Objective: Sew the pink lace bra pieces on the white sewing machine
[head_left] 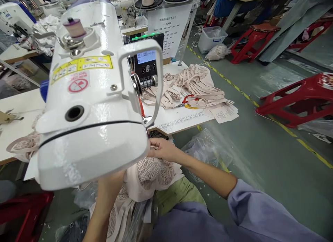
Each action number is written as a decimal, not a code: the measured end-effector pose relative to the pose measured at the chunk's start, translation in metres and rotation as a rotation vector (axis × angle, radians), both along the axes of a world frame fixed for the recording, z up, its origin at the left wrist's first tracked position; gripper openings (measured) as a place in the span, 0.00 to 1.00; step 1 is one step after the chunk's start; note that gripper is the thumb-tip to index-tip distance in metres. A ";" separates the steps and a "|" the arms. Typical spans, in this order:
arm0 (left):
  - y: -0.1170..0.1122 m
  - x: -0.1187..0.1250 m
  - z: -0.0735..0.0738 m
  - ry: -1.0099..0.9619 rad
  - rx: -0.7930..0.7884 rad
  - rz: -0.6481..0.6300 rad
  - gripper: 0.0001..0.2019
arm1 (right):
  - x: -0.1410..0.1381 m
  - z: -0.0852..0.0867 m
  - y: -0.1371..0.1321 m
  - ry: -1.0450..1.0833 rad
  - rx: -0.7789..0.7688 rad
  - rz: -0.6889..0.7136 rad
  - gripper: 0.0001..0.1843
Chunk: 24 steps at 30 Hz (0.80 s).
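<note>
A white sewing machine (91, 131) fills the left and middle of the view, its head hiding the needle area. Beside the head's right edge, my right hand (163, 149) is closed, thumb and fingers together on the edge of a beige bra (149, 171) with patterned lace cups. That bra hangs down over my lap. My left hand (113, 181) reaches up under the machine head; only the wrist and back part show, and its fingers are hidden. More beige straps and lace (121, 217) hang below, between my arms.
On the table to the right lie a pile of beige straps (197, 82), scissors (188, 100) and a printed ruler (179, 121). A lit control panel (147, 60) stands behind the machine. Red stools (299, 100) and plastic bags (208, 152) are on the floor.
</note>
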<state>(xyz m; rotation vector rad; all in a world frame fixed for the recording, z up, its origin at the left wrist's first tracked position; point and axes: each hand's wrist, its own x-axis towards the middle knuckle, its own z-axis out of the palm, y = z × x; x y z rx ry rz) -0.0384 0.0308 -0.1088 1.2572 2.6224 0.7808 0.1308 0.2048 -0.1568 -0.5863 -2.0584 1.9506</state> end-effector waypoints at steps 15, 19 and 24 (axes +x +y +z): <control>0.005 0.005 0.023 -0.223 0.087 -0.048 0.19 | 0.066 -0.090 -0.031 -0.030 -0.655 0.270 0.30; 0.002 0.006 0.019 -0.285 0.033 0.075 0.25 | 0.075 -0.075 -0.034 0.054 -0.747 0.156 0.26; -0.008 0.009 0.017 0.007 0.091 -0.013 0.16 | 0.086 -0.055 -0.032 0.120 -0.717 0.115 0.24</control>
